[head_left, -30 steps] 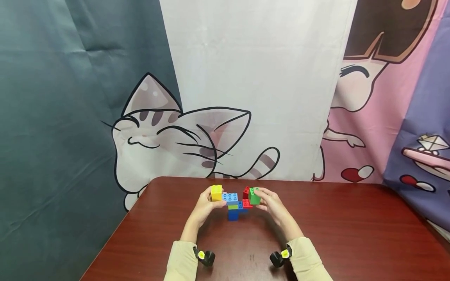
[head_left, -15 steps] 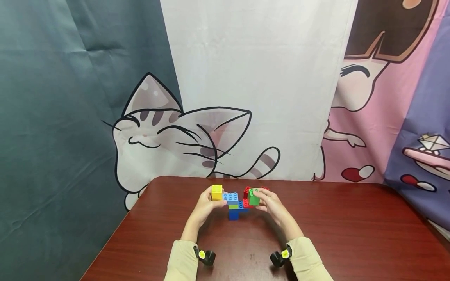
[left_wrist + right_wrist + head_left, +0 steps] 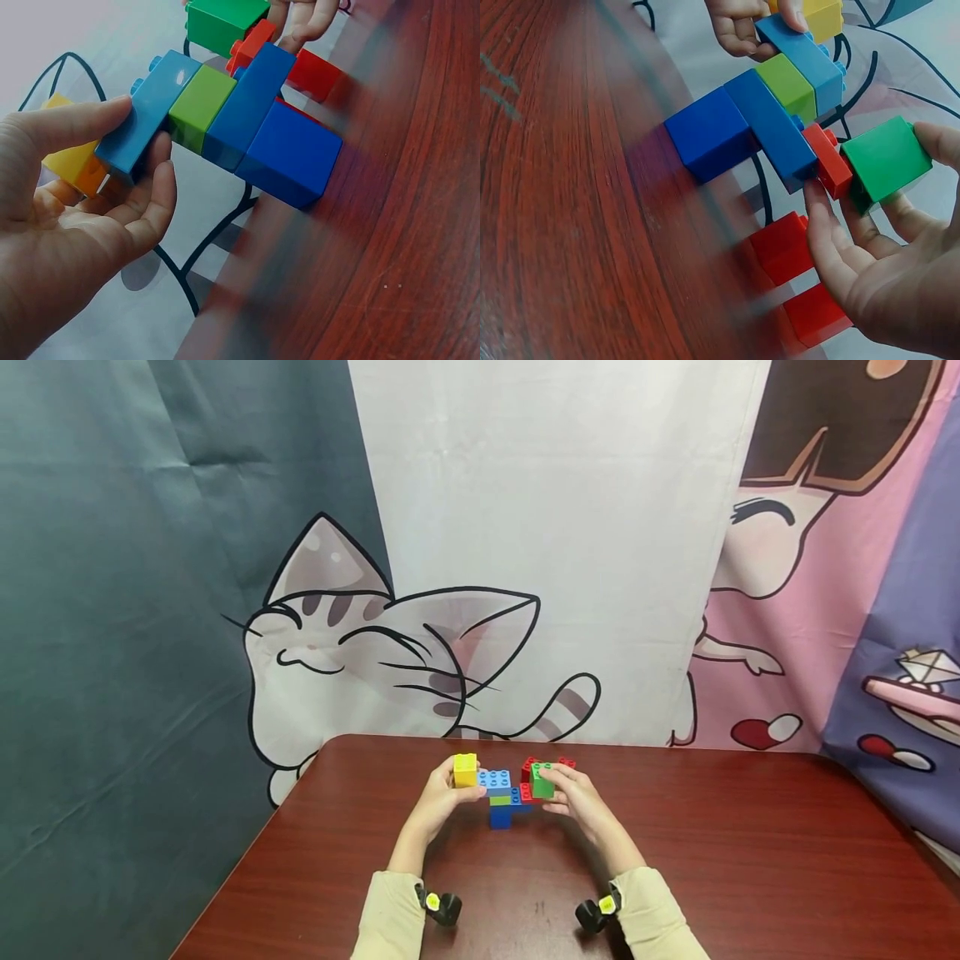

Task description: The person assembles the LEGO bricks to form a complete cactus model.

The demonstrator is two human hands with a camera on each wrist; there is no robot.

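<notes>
A built structure of toy building bricks stands on the table. Its base is a dark blue brick (image 3: 500, 817), topped by a longer blue brick (image 3: 252, 105). A lime green brick (image 3: 202, 105) sits above that, under a light blue brick (image 3: 494, 783). My left hand (image 3: 441, 797) pinches the light blue brick's left end, thumb in front; a yellow brick (image 3: 465, 770) rises at that end. On the right, a thin red brick (image 3: 829, 161) sits on the longer blue brick. My right hand (image 3: 583, 800) holds a green brick (image 3: 887, 160) against the red one; whether they are joined I cannot tell.
Two loose red bricks, one nearer (image 3: 782, 247) and one farther right (image 3: 817, 315), rest behind the structure. The brown table (image 3: 720, 860) ends at a printed cloth backdrop (image 3: 600, 568). Each wrist carries a small black camera.
The green brick has shifted very slightly left, then stayed by the thin red brick. A second red brick now shows behind my right hand. My left hand keeps its hold.
</notes>
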